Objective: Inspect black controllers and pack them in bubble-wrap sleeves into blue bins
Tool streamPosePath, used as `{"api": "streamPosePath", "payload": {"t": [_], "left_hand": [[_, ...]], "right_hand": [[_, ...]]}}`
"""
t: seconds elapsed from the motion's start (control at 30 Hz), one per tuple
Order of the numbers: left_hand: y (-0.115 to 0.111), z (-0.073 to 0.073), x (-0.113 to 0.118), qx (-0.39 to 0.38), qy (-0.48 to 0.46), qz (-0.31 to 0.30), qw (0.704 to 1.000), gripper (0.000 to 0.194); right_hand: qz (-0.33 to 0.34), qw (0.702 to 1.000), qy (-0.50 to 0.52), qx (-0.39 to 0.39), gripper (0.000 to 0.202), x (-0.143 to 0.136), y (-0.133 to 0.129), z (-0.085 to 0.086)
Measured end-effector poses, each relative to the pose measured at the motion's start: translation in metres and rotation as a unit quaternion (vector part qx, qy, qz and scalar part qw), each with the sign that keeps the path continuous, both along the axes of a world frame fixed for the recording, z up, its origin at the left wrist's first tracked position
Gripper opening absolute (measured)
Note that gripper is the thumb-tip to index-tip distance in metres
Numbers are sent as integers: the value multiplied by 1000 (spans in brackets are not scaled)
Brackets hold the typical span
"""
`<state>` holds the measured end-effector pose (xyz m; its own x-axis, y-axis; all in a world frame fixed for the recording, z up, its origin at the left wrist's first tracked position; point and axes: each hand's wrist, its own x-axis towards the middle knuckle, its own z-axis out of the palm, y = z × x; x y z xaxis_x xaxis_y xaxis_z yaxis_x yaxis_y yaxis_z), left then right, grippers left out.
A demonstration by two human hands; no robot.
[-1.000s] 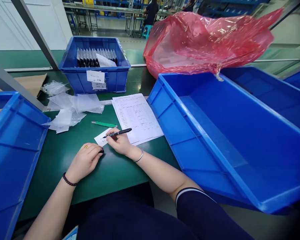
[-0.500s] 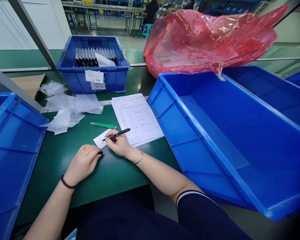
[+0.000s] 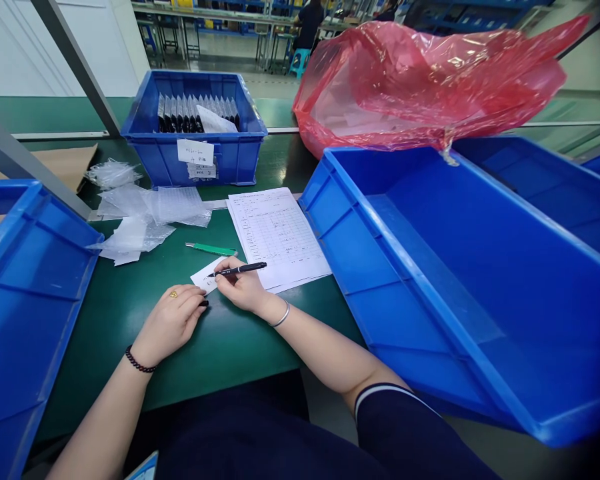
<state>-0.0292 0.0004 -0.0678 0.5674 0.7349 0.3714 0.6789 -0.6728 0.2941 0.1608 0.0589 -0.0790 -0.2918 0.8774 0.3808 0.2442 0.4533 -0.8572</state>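
My right hand [image 3: 241, 287] is closed around a black pen [image 3: 245, 268], whose tip meets a small white paper slip [image 3: 206, 279] with a little handwriting on it. Close by on the left, my left hand [image 3: 173, 317] is curled with its fingertips at the slip's lower edge. Between its thumb and fingers shows a small black pen cap [image 3: 203, 303], partly hidden. Just beyond the slip lies a green utility knife [image 3: 212, 249]. Printed form sheets [image 3: 283, 233] lie stacked beyond my right hand.
A blue bin [image 3: 235, 157] at the back holds a row of bagged dark items. Clear plastic bags [image 3: 173, 205] lie on the green table [image 3: 230, 360]. Large blue bins stand left [image 3: 25, 320] and right [image 3: 380, 267]. A red plastic bag [image 3: 420, 87] bulges behind the right one.
The view has shifted slightly, so everything sits a little further right. My right hand has moved the pen slightly over the slip; my left hand stays beside it.
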Motion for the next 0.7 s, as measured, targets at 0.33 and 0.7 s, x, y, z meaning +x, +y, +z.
{"api": "streamPosePath", "payload": {"t": [0.33, 0.7], "left_hand": [[0, 2, 1, -19, 24, 8, 999, 14], [1, -1, 3, -9, 32, 16, 999, 14]], "right_hand": [[-8, 1000, 17, -4, 7, 3, 4, -3], [7, 1000, -26, 9, 6, -3, 10, -7]]}}
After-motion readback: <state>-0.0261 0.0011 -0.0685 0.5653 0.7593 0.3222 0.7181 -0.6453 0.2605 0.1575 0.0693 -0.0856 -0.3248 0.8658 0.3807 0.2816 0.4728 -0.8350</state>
